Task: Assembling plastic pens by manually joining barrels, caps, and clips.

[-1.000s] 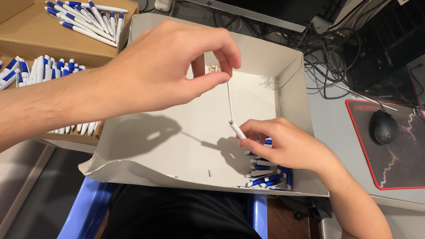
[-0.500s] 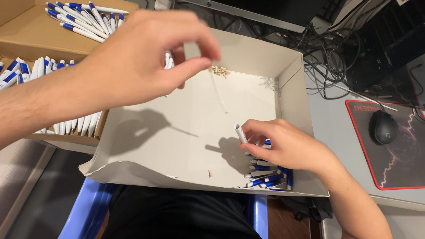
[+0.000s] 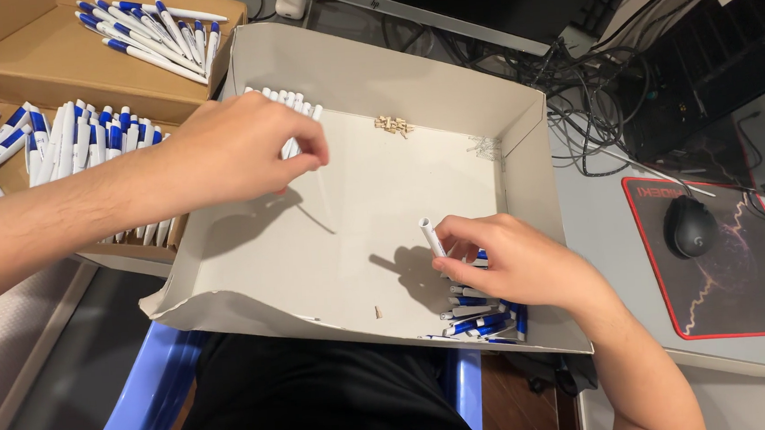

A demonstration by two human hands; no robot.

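My right hand pinches a white pen barrel upright, its open end up, above the blue-and-white pen parts heaped in the grey tray's near corner. Farther off, my left hand closes fingertips on a thin refill, beside white barrels against the far wall.

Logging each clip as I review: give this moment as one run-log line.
left hand: pinching at white tubes | right hand: holds white pen barrel upright | tray: on lap, blue-white pen parts in near corner
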